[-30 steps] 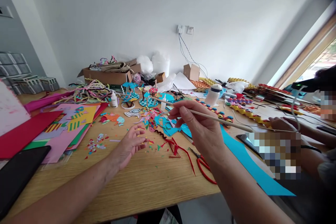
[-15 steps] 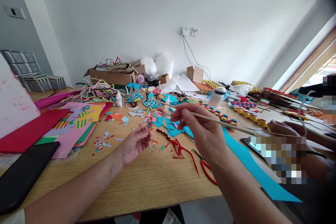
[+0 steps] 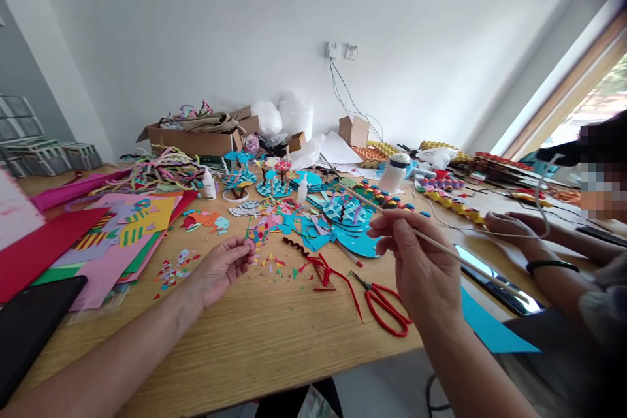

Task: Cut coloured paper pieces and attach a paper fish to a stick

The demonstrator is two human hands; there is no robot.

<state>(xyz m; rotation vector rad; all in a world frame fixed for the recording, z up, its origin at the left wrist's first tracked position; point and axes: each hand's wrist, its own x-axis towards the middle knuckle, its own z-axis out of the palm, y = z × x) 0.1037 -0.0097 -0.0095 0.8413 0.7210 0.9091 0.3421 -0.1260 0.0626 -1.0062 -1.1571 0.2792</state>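
Note:
My left hand [image 3: 229, 268] pinches a pink paper cutout with colourful dots [image 3: 260, 233], held up over the table. In my right hand [image 3: 426, 261] is a long thin wooden stick [image 3: 455, 251], slanting from upper left to lower right. Beneath and between the hands lie red pipe cleaners [image 3: 326, 272], a brown coiled pipe cleaner [image 3: 294, 247] and tiny paper scraps. Red-handled scissors [image 3: 389, 310] rest left of my right wrist. Blue paper discs [image 3: 360, 241] with a wavy decorated piece on top lie behind my right hand.
Coloured paper sheets [image 3: 147, 235] and a black phone [image 3: 44, 320] lie at left. Glue bottles [image 3: 209, 184] and finished blue crafts [image 3: 274, 183] stand farther back, before a cardboard box [image 3: 196, 142]. At right are another person's hands [image 3: 514, 228] and a phone [image 3: 494, 277].
My left hand has moved left with the dotted cutout, which now shows more broadly. My right hand has shifted right with the stick, uncovering the blue discs and scissors. The view has turned slightly right.

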